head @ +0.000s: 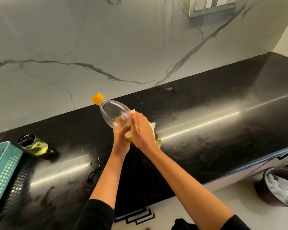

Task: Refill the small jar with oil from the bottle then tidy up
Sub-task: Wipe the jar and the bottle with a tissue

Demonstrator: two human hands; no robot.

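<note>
On the counter (206,130), the left hand (121,141) is gripping the capped bottle (111,112) while the right hand (142,131) is pressing a tissue (152,126) flat-fingered against it. The jar (35,146) is standing refilled and the spill (94,173) is still awaiting wiping.

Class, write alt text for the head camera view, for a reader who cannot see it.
A left hand grips an orange-capped oil bottle while the right hand presses a white tissue against it, at a black countertop. A small jar of oil stands left, beside a teal basket.
</note>
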